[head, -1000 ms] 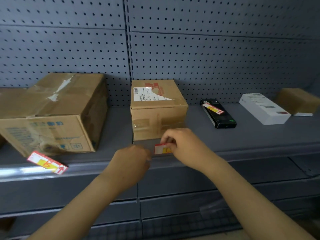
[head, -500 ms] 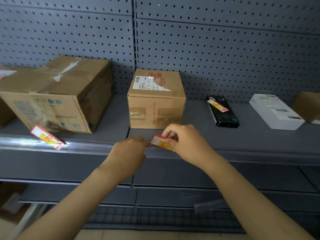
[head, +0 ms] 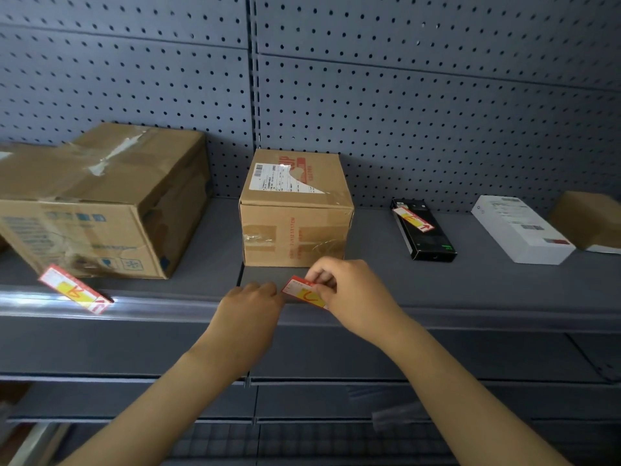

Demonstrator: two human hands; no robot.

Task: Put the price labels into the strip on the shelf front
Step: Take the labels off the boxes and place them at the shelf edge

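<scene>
My right hand (head: 353, 297) pinches a red, white and yellow price label (head: 304, 292) at the shelf's front edge, just below the small cardboard box. The label tilts down to the right over the clear strip (head: 168, 306) on the shelf front. My left hand (head: 250, 306) rests on the strip right beside the label's left end, fingers curled on the edge. A second label (head: 75, 290) sits tilted in the strip at the left. A third label (head: 413, 219) lies on a black box.
On the grey shelf (head: 487, 284) stand a large cardboard box (head: 100, 203) at left, a small cardboard box (head: 295, 210) in the middle, a black box (head: 426, 237), a white box (head: 521, 228) and a brown box (head: 588, 218) at right. Pegboard (head: 403, 112) backs the shelf.
The view has tilted and shifted left. The label in my right hand now slopes down to the right at the strip. My left hand has stayed beside it.
</scene>
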